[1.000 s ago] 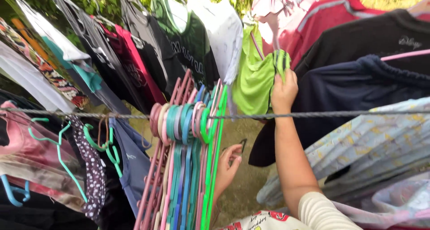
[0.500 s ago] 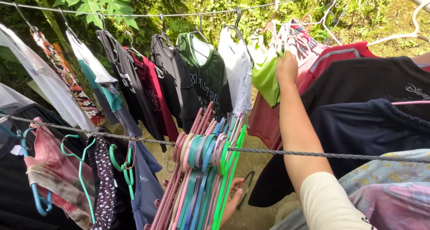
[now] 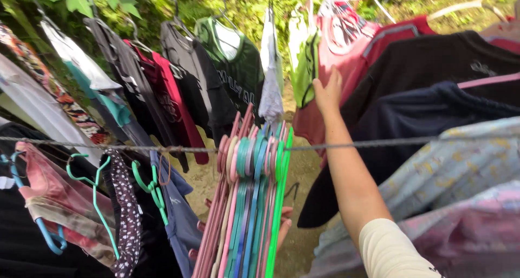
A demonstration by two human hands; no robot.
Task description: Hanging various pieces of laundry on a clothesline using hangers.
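Note:
My right hand [image 3: 327, 94] reaches up and forward to the clothes on the far line, its fingers against a pink-red shirt [image 3: 338, 72] beside a lime green garment [image 3: 303, 61]. Whether it grips the cloth is hidden by the hand itself. My left hand [image 3: 283, 226] is low down behind a thick bunch of empty plastic hangers [image 3: 249, 202] in pink, teal, blue and green that hangs from the near wire [image 3: 346, 144]. Only its fingers show, curled at the bunch's side.
Two wires carry hung laundry: dark shirts [image 3: 206, 83] and a white garment [image 3: 271, 77] on the far line, a black shirt [image 3: 449, 66], a navy top and patterned cloth [image 3: 460, 164] at right, small garments [image 3: 59, 202] on green hangers at left. Bare soil lies below, foliage behind.
The view has tilted up and shifted. My right hand slid from the lime green garment to the pink-red shirt beside it. My left hand stays low by the hanger bunch.

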